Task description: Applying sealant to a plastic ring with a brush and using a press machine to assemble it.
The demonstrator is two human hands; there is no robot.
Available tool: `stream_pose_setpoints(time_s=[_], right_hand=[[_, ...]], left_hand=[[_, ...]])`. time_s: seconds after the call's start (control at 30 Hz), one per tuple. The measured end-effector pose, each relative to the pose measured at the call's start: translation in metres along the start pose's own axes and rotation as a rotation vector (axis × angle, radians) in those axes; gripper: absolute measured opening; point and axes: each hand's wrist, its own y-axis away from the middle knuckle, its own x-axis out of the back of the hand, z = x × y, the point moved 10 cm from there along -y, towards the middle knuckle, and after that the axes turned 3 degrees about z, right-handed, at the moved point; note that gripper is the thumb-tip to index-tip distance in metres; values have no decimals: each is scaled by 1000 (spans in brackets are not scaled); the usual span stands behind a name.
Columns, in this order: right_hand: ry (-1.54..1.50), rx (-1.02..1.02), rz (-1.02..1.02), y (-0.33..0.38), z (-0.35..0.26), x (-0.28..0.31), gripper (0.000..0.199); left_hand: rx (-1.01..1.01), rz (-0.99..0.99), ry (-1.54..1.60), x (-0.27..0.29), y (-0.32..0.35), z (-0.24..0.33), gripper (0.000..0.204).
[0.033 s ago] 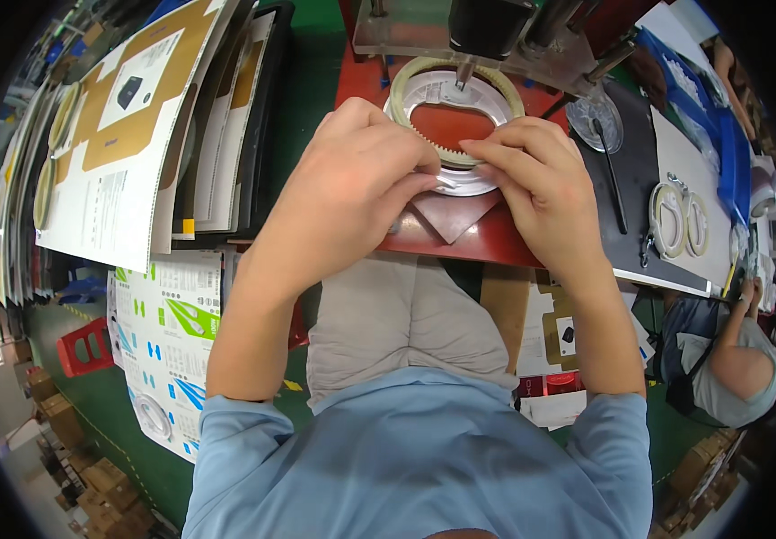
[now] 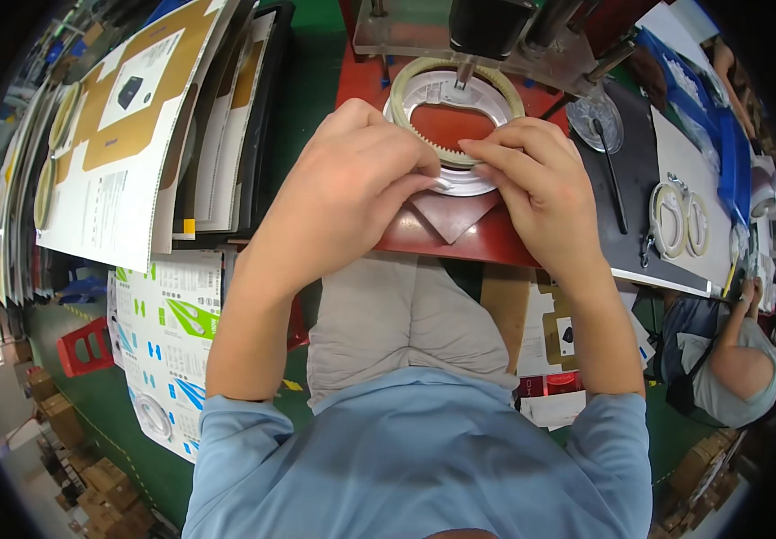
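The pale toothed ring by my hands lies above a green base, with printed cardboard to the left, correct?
The head view shows a red base, not green, under the pale toothed ring by your left hand and right hand; printed cardboard is to the left.

Shiny metal and pale plastic over glossy red – printed board and matt cloth around them.
The silver ring (image 2: 467, 187) looks like smooth, bright metal; the pale ring (image 2: 403, 76) on it seems a semi-translucent plastic, satin outside and finely toothed along its inner edge. Below, the red plate (image 2: 406, 237) has a polished gloss, while the press carries a clear plate (image 2: 406, 38) that looks like acrylic. The dark surface (image 2: 605, 202) at right reads smooth and dull, its round dish (image 2: 611, 133) transparent and shiny. The stacked sheets (image 2: 136, 171) are printed board – corrugated at the edges. Trousers (image 2: 406, 328) and shirt (image 2: 415, 449) are soft, creased, matt cloth.
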Motion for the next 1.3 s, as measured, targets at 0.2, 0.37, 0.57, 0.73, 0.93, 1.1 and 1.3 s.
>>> stream_pose_setpoints(time_s=[0.2, 0.37, 0.57, 0.73, 0.93, 1.1, 1.3], right_hand=[[30, -16, 67, -1, -5, -2, 22], [14, -20, 68, -4, -7, -4, 23], [20, -53, 40, -4, -6, -3, 23], [26, -41, 30, -5, -8, -4, 23], [63, 7, 23, -6, -11, -4, 24], [121, 47, 14, -6, -21, -6, 24], [208, 54, 7, -3, -34, -7, 24]], left_hand=[[37, -37, 2, -1, 2, -9, 13], [66, -89, 31, -4, 2, -18, 10], [69, -176, 77, -11, -4, -28, 7], [39, -80, 64, -6, 9, -20, 11], [-65, 36, -250, 1, 27, 11, 26], [47, 90, -111, 1, 35, -5, 29], [62, 90, -27, -2, 41, -13, 32]])
